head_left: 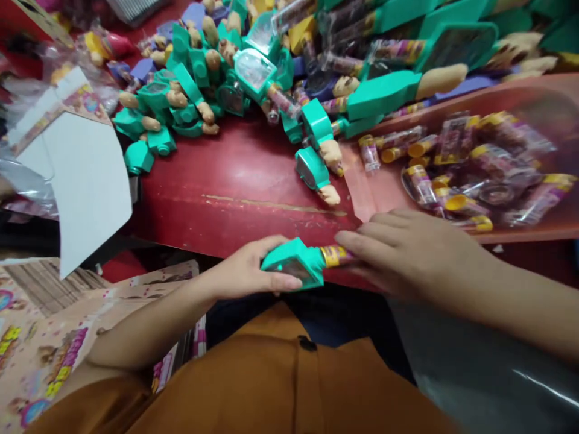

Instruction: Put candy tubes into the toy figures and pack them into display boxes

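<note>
My left hand [251, 271] grips a teal plastic toy body [294, 263] near the table's front edge, its clear window facing up. A yellow-capped plastic tube [335, 255] sticks out of that body's right end. The fingertips of my right hand [407, 256] lie over the tube's far end, hiding part of it. Beyond both hands, several loose teal bodies with tan knobbed ends [181, 96] lie heaped on the red table [235, 187]. More yellow-capped tubes [479, 175] lie in a shallow pink tray to the right.
A pink tray [534, 235] sits at the right, under my right hand's reach. White folded card [85, 181] stands at the left. Printed card sheets [40, 343] lie low on the left, and a grey plastic sheet [479, 374] hangs at the lower right.
</note>
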`<state>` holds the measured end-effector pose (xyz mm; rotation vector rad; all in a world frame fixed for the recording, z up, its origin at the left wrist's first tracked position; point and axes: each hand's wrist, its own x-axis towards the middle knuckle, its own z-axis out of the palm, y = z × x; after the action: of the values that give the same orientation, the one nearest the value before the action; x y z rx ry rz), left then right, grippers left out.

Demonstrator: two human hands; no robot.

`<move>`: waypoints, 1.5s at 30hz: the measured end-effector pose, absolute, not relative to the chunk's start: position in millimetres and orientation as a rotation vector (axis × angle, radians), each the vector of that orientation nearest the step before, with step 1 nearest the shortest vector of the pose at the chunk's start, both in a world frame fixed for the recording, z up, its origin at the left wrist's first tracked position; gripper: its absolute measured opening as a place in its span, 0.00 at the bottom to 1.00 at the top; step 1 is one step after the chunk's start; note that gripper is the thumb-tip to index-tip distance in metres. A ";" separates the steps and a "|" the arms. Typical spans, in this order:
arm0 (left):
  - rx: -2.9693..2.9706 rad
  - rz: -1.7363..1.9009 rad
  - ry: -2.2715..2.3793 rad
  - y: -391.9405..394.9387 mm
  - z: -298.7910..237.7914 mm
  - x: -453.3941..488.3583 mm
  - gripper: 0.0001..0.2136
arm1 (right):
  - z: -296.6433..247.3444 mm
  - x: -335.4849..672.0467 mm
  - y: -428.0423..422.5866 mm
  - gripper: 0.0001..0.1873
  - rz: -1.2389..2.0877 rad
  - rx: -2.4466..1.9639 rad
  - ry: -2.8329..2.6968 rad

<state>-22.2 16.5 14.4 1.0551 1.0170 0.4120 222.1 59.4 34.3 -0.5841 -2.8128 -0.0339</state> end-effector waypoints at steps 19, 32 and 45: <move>1.481 -0.202 1.091 -48.4 9.0 -5.6 0.12 | 11.0 209.9 -35.3 0.12 1.328 -0.884 -2.738; 1.476 -0.161 1.102 -60.8 2.5 -5.7 0.14 | -1.5 212.4 -42.6 0.12 1.413 -0.806 -2.601; 1.854 -0.370 1.137 -49.0 10.5 -1.8 0.15 | -2.3 207.8 -47.2 0.14 1.596 -1.155 -2.500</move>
<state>-1.8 -49.0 10.5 1.8540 1.1366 -0.3700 207.8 -47.2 -2.3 -1.1552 -2.5001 1.5964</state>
